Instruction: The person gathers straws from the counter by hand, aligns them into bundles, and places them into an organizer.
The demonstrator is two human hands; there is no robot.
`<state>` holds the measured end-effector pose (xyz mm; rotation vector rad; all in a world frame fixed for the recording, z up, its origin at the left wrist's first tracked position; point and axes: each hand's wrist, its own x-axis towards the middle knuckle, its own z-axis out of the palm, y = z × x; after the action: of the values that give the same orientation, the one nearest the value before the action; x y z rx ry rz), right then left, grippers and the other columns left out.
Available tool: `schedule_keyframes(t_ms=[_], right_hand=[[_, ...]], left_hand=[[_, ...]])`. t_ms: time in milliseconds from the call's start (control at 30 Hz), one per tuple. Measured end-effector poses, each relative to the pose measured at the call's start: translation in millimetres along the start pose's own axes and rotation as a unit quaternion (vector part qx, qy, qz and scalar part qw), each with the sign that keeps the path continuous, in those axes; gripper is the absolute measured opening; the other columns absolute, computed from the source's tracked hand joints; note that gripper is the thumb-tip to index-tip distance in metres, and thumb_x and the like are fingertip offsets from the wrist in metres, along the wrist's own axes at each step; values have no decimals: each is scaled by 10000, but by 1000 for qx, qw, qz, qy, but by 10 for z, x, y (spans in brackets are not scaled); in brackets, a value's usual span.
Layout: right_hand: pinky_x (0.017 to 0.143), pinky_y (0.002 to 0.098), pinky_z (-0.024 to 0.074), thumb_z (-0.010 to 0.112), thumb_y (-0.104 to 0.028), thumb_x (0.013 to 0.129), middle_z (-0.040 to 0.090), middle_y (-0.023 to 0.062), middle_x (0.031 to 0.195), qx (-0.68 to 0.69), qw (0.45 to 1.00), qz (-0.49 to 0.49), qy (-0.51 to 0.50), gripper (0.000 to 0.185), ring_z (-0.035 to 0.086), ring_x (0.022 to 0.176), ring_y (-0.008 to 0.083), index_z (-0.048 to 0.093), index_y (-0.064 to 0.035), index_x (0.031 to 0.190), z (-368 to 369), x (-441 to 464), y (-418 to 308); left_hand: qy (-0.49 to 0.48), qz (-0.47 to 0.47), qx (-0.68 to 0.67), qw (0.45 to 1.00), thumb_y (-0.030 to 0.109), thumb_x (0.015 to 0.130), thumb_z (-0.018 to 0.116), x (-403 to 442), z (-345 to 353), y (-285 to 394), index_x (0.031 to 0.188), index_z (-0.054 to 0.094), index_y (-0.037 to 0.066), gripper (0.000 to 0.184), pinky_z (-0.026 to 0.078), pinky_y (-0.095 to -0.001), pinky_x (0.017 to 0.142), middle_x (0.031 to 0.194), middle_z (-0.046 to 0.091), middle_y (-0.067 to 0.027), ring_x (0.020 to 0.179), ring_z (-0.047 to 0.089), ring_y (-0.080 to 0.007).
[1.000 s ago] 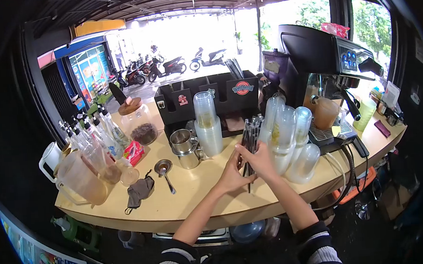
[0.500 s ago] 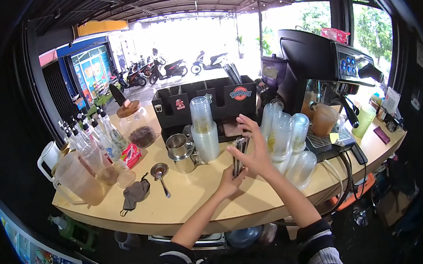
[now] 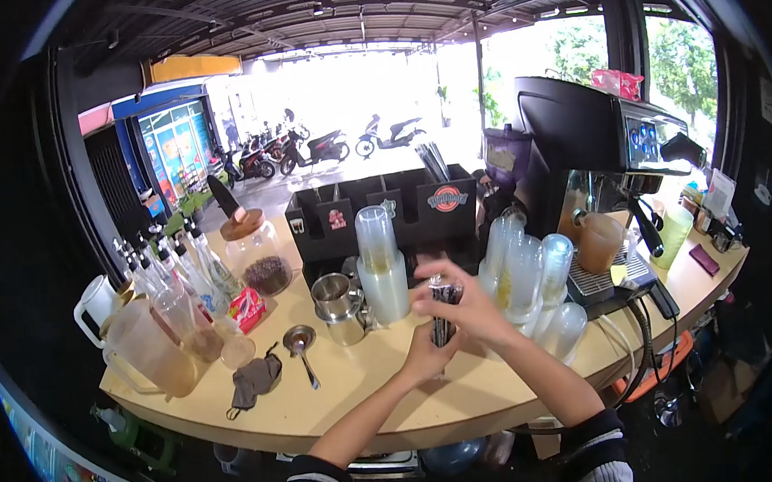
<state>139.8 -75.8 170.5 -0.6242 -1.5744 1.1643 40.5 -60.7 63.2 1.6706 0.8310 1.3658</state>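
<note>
A bundle of dark wrapped straws (image 3: 442,328) stands upright between both hands, over the wooden counter. My left hand (image 3: 429,355) is wrapped round its lower part. My right hand (image 3: 468,305) curls round the upper end, its fingers bent over the top. Just left of the hands is a tall stack of clear plastic cups (image 3: 383,276), and beside it a metal drip filter on a metal cup (image 3: 341,310). More upturned clear cups (image 3: 519,273) stand to the right of the hands. Behind is a black organizer box (image 3: 332,231).
At the left are a pitcher (image 3: 152,348), syrup bottles (image 3: 172,281), a glass jar (image 3: 263,259), a red packet (image 3: 249,309), a grey cloth mask (image 3: 256,380) and a metal strainer with spoon (image 3: 299,339). An espresso machine (image 3: 587,131) stands at the right.
Both hands have brought the straw bundle upright. The right hand opened away from it, then closed over its top. The camera view has tilted slightly upward.
</note>
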Motion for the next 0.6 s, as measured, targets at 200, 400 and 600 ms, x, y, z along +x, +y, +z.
schedule_keyframes(t_ms=[200,400,600], right_hand=[[448,200,333,566,-126,824,450,-13,565,50,998,29,19,112,395,483,48,505,-32,812,11,358,-102],[426,199,317,533,-268,854,441,-38,532,-50,969,-147,190,235,398,466,37,538,-47,774,-307,1162,-744],[552,268,387,536,-288,843,511,58,603,-280,863,-259,332,322,464,564,105,546,33,827,-932,2468,-753]], left_hand=[[-108,64,70,990,203,722,675,264,-354,457,1011,456,24,404,414,-280,696,893,534,-72,812,517,-117],[-38,168,166,971,124,707,655,1002,-896,966,983,489,22,338,380,-311,854,1033,507,-83,979,488,-195],[-17,300,384,873,158,742,595,1763,-1184,839,1007,487,31,314,378,-371,824,970,548,-117,936,507,-286]])
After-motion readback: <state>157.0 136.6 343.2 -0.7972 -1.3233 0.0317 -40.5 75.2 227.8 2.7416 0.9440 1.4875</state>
